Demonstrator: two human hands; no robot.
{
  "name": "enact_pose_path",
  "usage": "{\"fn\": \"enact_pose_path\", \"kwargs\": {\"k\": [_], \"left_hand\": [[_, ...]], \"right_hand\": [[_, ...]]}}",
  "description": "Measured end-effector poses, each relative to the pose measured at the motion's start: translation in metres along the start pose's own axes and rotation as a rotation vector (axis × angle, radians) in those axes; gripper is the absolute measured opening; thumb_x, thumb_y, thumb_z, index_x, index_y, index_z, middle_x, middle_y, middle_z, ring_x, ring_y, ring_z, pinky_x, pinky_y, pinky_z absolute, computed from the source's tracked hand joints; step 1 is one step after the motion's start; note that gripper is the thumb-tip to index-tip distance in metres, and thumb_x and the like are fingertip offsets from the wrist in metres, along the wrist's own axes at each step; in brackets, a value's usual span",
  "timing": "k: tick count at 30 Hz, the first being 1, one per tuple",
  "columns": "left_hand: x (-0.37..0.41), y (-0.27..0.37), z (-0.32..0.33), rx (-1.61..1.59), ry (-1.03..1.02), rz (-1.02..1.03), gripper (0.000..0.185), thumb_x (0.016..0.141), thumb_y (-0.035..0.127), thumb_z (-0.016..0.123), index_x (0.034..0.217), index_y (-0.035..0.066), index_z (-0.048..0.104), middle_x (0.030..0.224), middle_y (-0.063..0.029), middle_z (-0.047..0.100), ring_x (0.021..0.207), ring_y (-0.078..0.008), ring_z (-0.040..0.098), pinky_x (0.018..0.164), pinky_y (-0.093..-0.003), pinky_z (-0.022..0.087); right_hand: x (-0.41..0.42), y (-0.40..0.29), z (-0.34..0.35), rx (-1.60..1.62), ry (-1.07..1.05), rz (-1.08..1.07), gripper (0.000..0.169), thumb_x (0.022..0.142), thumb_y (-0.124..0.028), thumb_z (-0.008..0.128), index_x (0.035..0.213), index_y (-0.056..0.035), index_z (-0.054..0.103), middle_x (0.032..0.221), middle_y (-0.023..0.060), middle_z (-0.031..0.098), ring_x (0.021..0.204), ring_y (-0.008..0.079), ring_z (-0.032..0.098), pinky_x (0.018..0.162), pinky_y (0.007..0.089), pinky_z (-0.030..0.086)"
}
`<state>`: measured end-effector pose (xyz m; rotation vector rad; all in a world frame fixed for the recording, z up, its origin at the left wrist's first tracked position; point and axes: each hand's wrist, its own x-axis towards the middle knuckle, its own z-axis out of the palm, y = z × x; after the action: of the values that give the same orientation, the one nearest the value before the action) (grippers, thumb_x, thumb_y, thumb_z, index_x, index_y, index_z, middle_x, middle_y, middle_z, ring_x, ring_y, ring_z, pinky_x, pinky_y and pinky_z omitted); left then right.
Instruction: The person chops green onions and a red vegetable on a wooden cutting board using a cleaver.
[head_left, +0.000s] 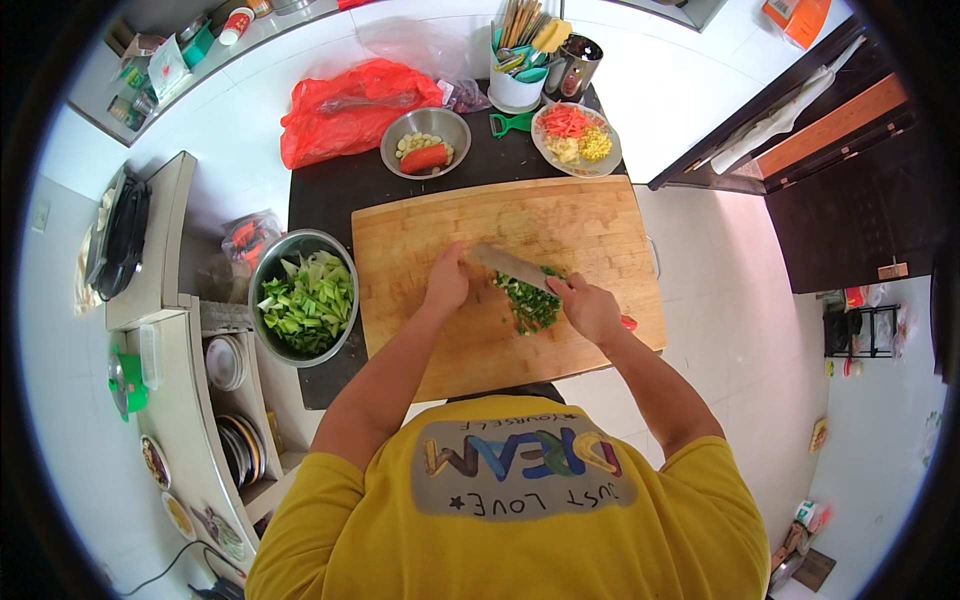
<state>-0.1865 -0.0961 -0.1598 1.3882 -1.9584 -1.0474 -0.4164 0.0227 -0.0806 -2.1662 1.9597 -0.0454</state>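
My right hand grips the handle of a kitchen knife, probably a cleaver, whose blade points up and left over a wooden cutting board. Beneath and beside the blade lies a heap of finely chopped green herbs or scallions. My left hand is near the blade's far end, its fingers close together; whether they touch the blade I cannot tell. A bit of red, perhaps a chili, shows on the board just beyond my right wrist.
Left of the board stands a steel bowl of cut green vegetable. Behind it are a steel bowl with garlic and a red piece, a green peeler, a plate with chopped piles, a utensil holder and a red plastic bag.
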Motion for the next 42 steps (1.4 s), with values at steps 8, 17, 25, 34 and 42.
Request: {"fn": "enact_pose_path", "kwargs": {"k": [8,17,25,34,42], "left_hand": [[0.003,0.031,0.006,0.062,-0.040,0.018,0.043,0.071,-0.002,0.044,0.114,0.001,0.046,0.112,-0.0197,0.049,0.104,-0.0356,0.045,0.088,-0.0389,0.038],[-0.033,0.045,0.005,-0.012,-0.056,0.184,0.043,0.069,-0.008,0.040,0.109,0.003,0.052,0.107,-0.0174,0.052,0.098,-0.0302,0.050,0.086,-0.0357,0.040],[-0.081,-0.043,-0.040,-0.333,0.376,-0.200,0.030,0.075,-0.011,0.040,0.098,0.002,0.054,0.095,-0.0090,0.058,0.090,-0.0192,0.055,0.083,-0.0274,0.042],[-0.093,-0.040,-0.036,-0.529,0.237,-0.239,0.021,0.080,-0.002,0.051,0.100,0.004,0.055,0.090,-0.0039,0.058,0.085,-0.0119,0.054,0.079,-0.0238,0.042],[-0.069,0.038,0.008,-0.352,-0.245,-0.262,0.020,0.078,0.002,0.055,0.098,0.002,0.057,0.090,-0.0059,0.060,0.083,-0.0129,0.056,0.073,-0.0253,0.045]], "right_hand": [[-0.018,0.010,0.003,-0.004,-0.015,0.359,0.035,0.082,-0.013,0.041,0.115,-0.0233,0.046,0.092,0.0060,0.051,0.068,0.0274,0.058,0.056,0.0391,0.049],[-0.039,-0.020,-0.030,0.297,0.110,0.314,0.033,0.080,-0.011,0.045,0.112,-0.0122,0.050,0.089,0.0116,0.053,0.075,0.0316,0.056,0.065,0.0414,0.047],[-0.024,-0.068,0.011,0.598,-0.112,-0.099,0.027,0.076,-0.013,0.050,0.101,-0.0038,0.054,0.085,0.0183,0.055,0.079,0.0372,0.053,0.070,0.0437,0.044],[-0.016,-0.042,0.007,0.869,-0.165,0.320,0.027,0.077,-0.012,0.048,0.100,0.0005,0.053,0.071,0.0175,0.057,0.056,0.0247,0.057,0.054,0.0347,0.046],[-0.032,-0.027,-0.023,1.162,-0.043,0.597,0.022,0.080,-0.010,0.047,0.099,0.0009,0.052,0.064,0.0059,0.053,0.046,0.0124,0.051,0.043,0.0267,0.042]]}}
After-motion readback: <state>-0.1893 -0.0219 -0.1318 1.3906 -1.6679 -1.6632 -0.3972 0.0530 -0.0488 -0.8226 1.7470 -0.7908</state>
